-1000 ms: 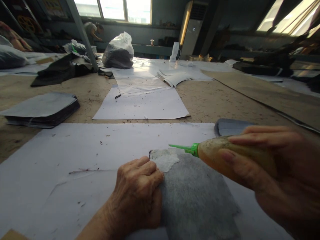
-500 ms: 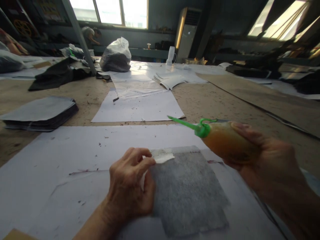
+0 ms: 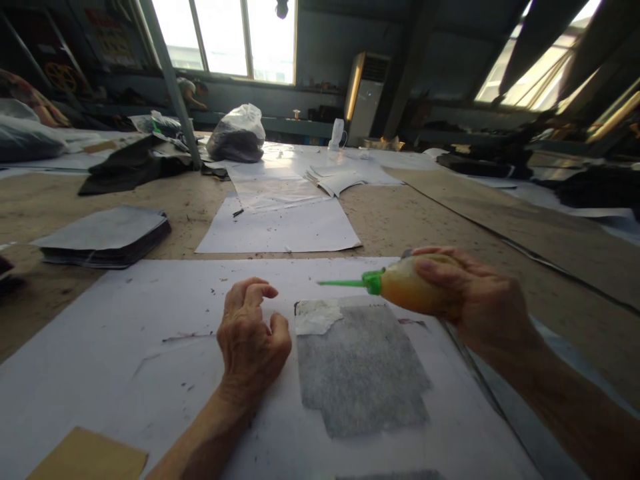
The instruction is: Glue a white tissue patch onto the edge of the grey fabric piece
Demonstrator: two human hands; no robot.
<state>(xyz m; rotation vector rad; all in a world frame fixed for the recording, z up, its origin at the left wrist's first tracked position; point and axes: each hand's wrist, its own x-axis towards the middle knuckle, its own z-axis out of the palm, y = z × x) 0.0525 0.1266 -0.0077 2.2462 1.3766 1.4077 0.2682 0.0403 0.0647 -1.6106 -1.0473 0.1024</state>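
Observation:
A grey fabric piece [image 3: 363, 370] lies flat on the large white paper [image 3: 200, 413], with a torn white patch [image 3: 317, 317] at its upper left corner. My left hand [image 3: 254, 333] rests just left of the fabric, fingers curled but apart, with nothing in it. Above and right of the fabric, my right hand [image 3: 475, 293] grips a squeeze bottle [image 3: 420, 283] of amber liquid. Its green nozzle [image 3: 345, 283] points left, over the paper above the patch.
A stack of grey pieces [image 3: 105, 233] sits at the left, and tan card [image 3: 87, 457] at the lower left. Further back are a white sheet [image 3: 285, 230], a plastic bag [image 3: 237, 133] and a metal post [image 3: 173, 87]. A person [image 3: 190, 92] bends at the far bench.
My left hand has let go of the white patch and moved left off the fabric. The bottle in my right hand has shifted left and its nozzle is now nearly level. The view has tilted up.

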